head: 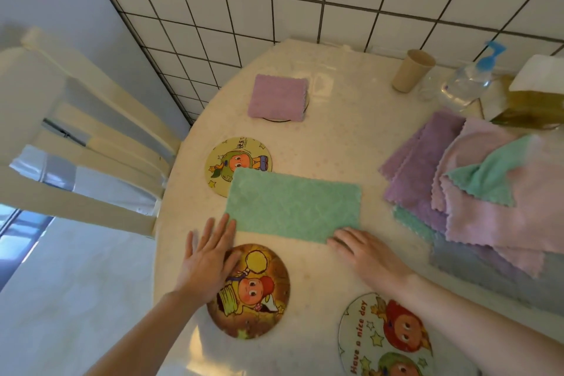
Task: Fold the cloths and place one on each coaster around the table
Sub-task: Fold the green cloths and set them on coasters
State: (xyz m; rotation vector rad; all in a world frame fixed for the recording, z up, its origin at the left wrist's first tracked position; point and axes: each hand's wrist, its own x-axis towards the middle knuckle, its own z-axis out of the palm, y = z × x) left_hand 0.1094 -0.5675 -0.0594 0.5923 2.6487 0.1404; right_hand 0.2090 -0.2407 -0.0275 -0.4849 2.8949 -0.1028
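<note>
We find the left hand [210,256] flat, fingers spread, resting on the desk [335,143] at the green cloth's [293,206] near left corner and overlapping the orange coaster [248,290]. The cloth lies flat mid-desk, partly covering the yellow coaster [238,159]; we judge it soft, light, best taken at corners. The right hand [363,250] presses its near right corner, fingers loosely bent, gripping nothing

Bare tabletop [341,143] open beyond the green cloth [293,206], cloth pile [476,192] crowding its right, coasters at its far-left corner [232,159] and near side [253,293], cup [412,70] and bottle [467,82] far right beyond it
</note>
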